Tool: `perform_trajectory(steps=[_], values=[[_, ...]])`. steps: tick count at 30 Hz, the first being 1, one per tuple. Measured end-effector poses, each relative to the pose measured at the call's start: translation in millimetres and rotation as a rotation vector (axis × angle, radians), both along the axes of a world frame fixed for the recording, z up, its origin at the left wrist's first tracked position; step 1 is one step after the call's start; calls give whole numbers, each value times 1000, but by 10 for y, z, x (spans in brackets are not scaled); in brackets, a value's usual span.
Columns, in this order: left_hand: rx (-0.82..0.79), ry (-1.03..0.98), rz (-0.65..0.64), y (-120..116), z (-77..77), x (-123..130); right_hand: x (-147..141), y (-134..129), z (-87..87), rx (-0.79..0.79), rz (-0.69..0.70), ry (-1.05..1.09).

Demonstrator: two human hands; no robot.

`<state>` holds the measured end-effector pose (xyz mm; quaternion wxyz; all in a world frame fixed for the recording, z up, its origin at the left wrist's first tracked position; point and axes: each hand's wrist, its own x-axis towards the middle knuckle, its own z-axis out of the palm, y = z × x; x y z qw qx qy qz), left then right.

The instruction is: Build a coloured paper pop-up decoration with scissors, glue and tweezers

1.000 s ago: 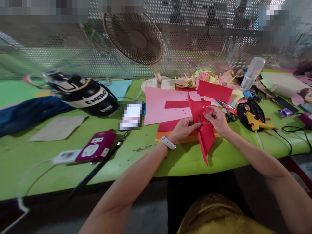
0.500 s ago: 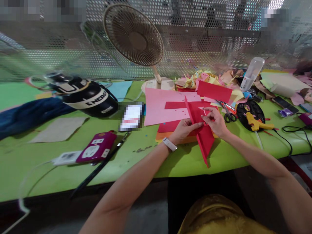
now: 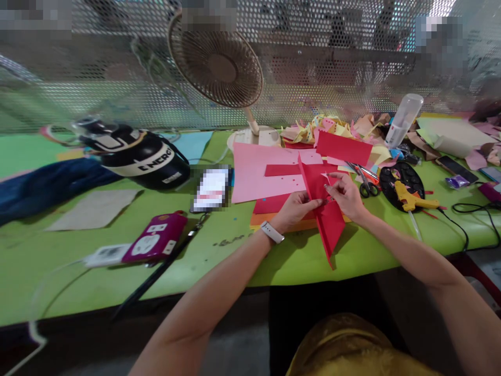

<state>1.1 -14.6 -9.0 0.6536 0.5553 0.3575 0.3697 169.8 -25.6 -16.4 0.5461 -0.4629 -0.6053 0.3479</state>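
At near edge of green table (image 3: 223,271), right of centre: folded red paper (image 3: 332,224), held aslant, pointed corner hanging toward near side. Left hand (image 3: 294,210) pinching its middle at the fold, thumb on top. Right hand (image 3: 347,197) just beside, fingertips bunched at the paper; anything gripped between them too small to tell. Likely light, stiffish along the crease, easily bent or torn at the thin corner; best held lightly by the fold, not by the loose panel. Just beyond, to left: orange paper stack (image 3: 270,221), then pink sheet (image 3: 250,175). To right: yellow glue gun (image 3: 414,198) against black tray (image 3: 386,177), scissors (image 3: 367,185). Farthest: clear bottle (image 3: 404,120), desk fan (image 3: 221,68), perforated screen (image 3: 297,89).
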Motion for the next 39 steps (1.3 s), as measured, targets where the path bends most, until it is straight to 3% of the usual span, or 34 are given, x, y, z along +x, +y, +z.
perform_trajectory(steps=[19,27,35,39], values=[[-57,-60,8,-5,-4,-36,-10,-5,6,-11,-6,85],[-44,-42,-22,3,20,-67,4,-24,24,-123,172,198],[-9,-79,104,48,33,-65,52,-13,60,28,108,38],[2,-69,84,68,25,-90,65,2,48,74,51,-24]])
